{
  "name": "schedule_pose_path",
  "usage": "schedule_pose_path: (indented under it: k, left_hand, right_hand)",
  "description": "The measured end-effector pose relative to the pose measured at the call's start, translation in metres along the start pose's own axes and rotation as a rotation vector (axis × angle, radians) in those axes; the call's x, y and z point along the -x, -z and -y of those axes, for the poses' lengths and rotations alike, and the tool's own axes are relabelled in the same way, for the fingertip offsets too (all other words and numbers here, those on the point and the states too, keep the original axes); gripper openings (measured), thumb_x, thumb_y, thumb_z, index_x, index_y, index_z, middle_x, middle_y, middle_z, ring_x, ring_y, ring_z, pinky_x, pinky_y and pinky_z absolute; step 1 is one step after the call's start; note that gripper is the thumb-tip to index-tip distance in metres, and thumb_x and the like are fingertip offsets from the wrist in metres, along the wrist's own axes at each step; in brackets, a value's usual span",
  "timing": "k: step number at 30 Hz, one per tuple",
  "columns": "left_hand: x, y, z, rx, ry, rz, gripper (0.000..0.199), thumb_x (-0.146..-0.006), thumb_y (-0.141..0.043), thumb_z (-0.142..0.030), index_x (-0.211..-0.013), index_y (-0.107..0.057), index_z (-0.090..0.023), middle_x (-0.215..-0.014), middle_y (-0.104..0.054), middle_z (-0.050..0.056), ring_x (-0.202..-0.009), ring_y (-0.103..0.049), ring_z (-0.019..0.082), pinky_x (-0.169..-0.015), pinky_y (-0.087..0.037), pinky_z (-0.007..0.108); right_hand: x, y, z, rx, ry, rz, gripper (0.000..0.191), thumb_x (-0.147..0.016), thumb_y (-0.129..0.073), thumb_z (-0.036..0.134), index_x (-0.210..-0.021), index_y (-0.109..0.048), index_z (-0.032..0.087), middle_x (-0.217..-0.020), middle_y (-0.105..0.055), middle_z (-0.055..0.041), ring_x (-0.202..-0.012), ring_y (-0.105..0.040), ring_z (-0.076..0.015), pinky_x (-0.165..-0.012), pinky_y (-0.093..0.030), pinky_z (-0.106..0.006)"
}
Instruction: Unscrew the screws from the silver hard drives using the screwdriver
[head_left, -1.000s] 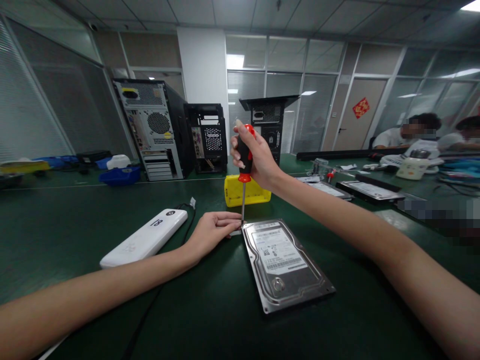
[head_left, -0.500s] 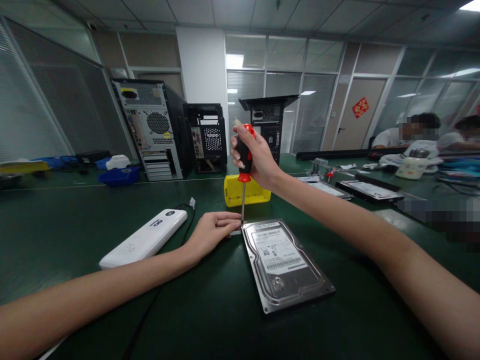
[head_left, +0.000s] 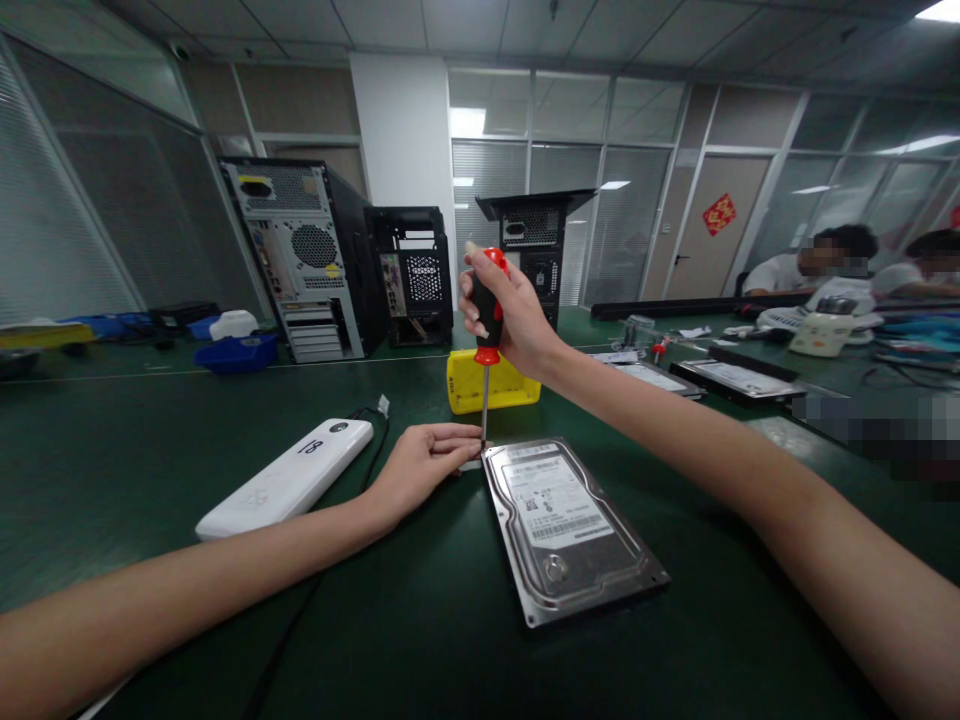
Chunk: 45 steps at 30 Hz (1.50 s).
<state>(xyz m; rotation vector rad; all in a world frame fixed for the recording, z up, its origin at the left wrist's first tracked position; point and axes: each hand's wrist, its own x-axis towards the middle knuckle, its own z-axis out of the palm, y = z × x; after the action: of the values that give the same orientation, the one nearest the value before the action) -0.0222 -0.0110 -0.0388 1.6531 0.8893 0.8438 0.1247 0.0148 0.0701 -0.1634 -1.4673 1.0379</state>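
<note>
My right hand (head_left: 506,310) is wrapped round the black and red handle of a screwdriver (head_left: 485,400). The screwdriver stands upright, its tip at the far left corner of a silver hard drive (head_left: 574,535) lying label up on the green table. Beside that tip is my left hand (head_left: 431,462), resting on the table with fingers and thumb drawn together. A small pale piece (head_left: 470,465) shows under its fingertips; what the fingers pinch is hidden.
A yellow tray (head_left: 517,388) stands just behind the screwdriver. Left of my hand lies a white power bank (head_left: 292,478) with a black cable (head_left: 379,447). Computer cases (head_left: 300,260) line the back, and more hard drives (head_left: 739,380) lie right. People sit at the far right.
Almost nothing differs. The whole view has shifted very slightly left, while both hands, the screwdriver and the hard drive keep their places relative to each other.
</note>
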Motion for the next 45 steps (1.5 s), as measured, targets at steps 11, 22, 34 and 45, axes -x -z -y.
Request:
schedule_pose_path:
  k: [11,22,34,45]
  left_hand:
    - [0.001,-0.003,-0.004,0.022,0.020,-0.029,0.039,-0.074,-0.069,-0.020,-0.111,-0.062,-0.009,-0.102,-0.071,0.009,-0.095,-0.067,0.021,-0.086,-0.054,0.028]
    - [0.001,-0.002,-0.002,-0.009,-0.023,0.012,0.043,-0.076,-0.067,-0.022,-0.115,-0.059,-0.008,-0.107,-0.069,0.010,-0.100,-0.065,0.021,-0.091,-0.052,0.031]
    - [-0.002,-0.001,-0.003,-0.017,0.011,-0.021,0.044,-0.075,-0.068,-0.026,-0.114,-0.059,-0.008,-0.104,-0.070,0.010,-0.098,-0.066,0.022,-0.090,-0.052,0.030]
    - [-0.004,0.000,0.000,0.029,0.001,-0.013,0.047,-0.070,-0.072,-0.030,-0.111,-0.062,-0.009,-0.102,-0.070,0.011,-0.096,-0.066,0.023,-0.087,-0.053,0.029]
  right_hand:
    - [-0.003,0.007,-0.004,-0.032,-0.014,0.076,0.026,-0.081,-0.055,0.043,-0.089,-0.046,0.020,-0.077,-0.043,0.0018,-0.057,-0.041,-0.0066,-0.045,-0.033,-0.018]
    - [0.000,0.000,0.002,-0.005,-0.026,0.214,0.024,-0.086,-0.053,0.036,-0.103,-0.048,0.020,-0.083,-0.044,-0.0003,-0.065,-0.045,-0.0094,-0.053,-0.040,-0.021]
    - [-0.002,0.001,-0.002,-0.046,0.017,0.260,0.015,-0.091,-0.047,0.030,-0.103,-0.048,0.021,-0.077,-0.044,0.0019,-0.061,-0.045,-0.0080,-0.052,-0.041,-0.020]
    - [-0.004,0.004,-0.006,-0.006,0.009,0.228,0.021,-0.088,-0.051,0.036,-0.105,-0.049,0.024,-0.078,-0.046,0.0022,-0.062,-0.047,-0.0076,-0.053,-0.042,-0.019]
